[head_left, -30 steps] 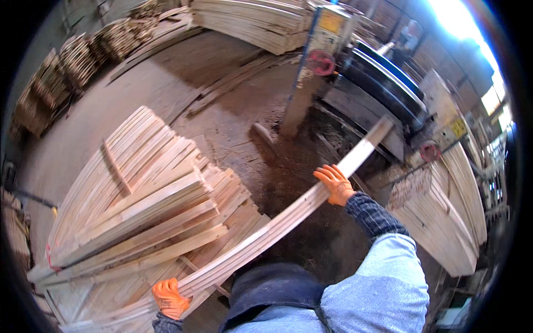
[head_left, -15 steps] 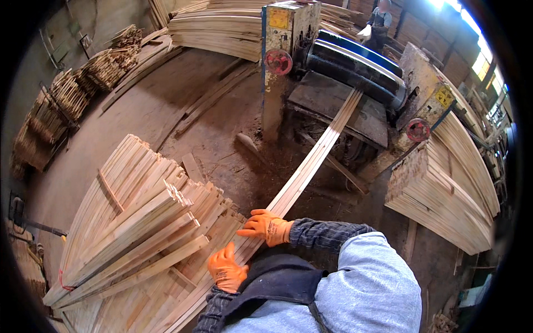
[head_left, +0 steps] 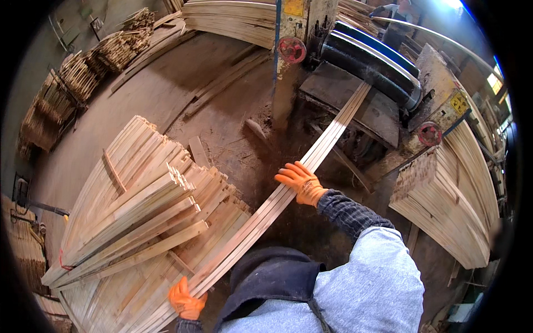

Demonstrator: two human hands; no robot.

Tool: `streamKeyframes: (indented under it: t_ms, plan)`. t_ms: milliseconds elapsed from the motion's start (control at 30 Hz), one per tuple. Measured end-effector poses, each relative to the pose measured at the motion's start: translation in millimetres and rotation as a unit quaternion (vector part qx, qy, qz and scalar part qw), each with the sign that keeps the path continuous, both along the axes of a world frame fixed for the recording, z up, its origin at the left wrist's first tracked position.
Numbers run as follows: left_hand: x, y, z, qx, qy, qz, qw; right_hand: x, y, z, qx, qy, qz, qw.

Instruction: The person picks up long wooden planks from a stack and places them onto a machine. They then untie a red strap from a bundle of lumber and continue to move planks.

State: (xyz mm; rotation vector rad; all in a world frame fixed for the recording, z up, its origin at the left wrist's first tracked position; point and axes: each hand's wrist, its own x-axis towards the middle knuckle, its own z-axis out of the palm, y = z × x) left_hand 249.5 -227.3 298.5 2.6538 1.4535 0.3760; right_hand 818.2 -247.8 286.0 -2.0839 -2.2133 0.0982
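Note:
Several long pale wooden strips (head_left: 250,233) lie side by side and run from the lower left up into the rollers of a planing machine (head_left: 366,72). My right hand (head_left: 300,183), in an orange glove, lies across them about midway, its fingers reaching over to the far edge. Lower left, my left hand (head_left: 186,299), in a matching glove, grips the same strips closer to my body, thumb and fingers on either side. The strips' far ends are hidden inside the machine; their near ends run toward the lower rim.
A fanned stack of boards (head_left: 122,205) stands left of the strips. Another stack (head_left: 444,200) is at the right, beside a red handwheel (head_left: 430,134). Loose timber (head_left: 227,83) lies on the floor. Behind the machine, a person (head_left: 397,22) handles a long strip.
My right hand has slid forward along the strips toward the machine, while my left hand has moved back toward the lower left. Behind the machine, the person now has a long strip raised.

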Motion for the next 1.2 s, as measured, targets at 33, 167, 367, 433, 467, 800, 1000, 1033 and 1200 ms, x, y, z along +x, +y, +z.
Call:
streamKeyframes:
  t_ms: [33, 167, 367, 433, 467, 800, 1000, 1033, 1200]
  plan:
    - [11.9, 2.6, -4.7, -0.017, -0.004, 0.016, 1.000, -7.9, 4.8, 0.9, -0.008, 0.014, 0.019, 1.000]
    - [71.2, 7.8, -6.9, -0.043, -0.010, 0.029, 0.999, -76.8, 27.5, -8.3, -0.006, 0.069, 0.196, 0.978]
    - [136.1, 11.4, -2.2, -0.077, -0.046, 0.001, 0.996, -167.5, 44.4, 2.9, -0.057, 0.120, 0.314, 0.940]
    - [134.4, 13.8, 9.7, -0.059, -0.093, -0.009, 0.994, -171.9, 47.2, 25.5, -0.126, 0.084, 0.311, 0.938]
    - [128.6, 13.7, 12.3, -0.050, -0.104, -0.007, 0.993, -163.4, 46.4, 18.9, -0.107, 0.093, 0.306, 0.941]
    - [-107.4, -14.7, 17.7, -0.044, 0.034, 0.061, 0.997, -52.2, 38.0, 18.9, -0.090, 0.042, 0.183, 0.978]
    - [-64.3, -8.3, 10.1, -0.104, 0.043, 0.108, 0.988, -75.7, 57.6, 33.8, -0.087, 0.081, 0.243, 0.963]
    - [-48.8, -2.7, 8.9, -0.112, 0.039, 0.109, 0.987, -91.2, 62.5, 34.9, -0.091, 0.108, 0.275, 0.951]
    - [17.0, 7.3, 13.2, -0.176, 0.015, 0.049, 0.983, -193.9, 73.0, 29.0, -0.119, 0.184, 0.385, 0.897]
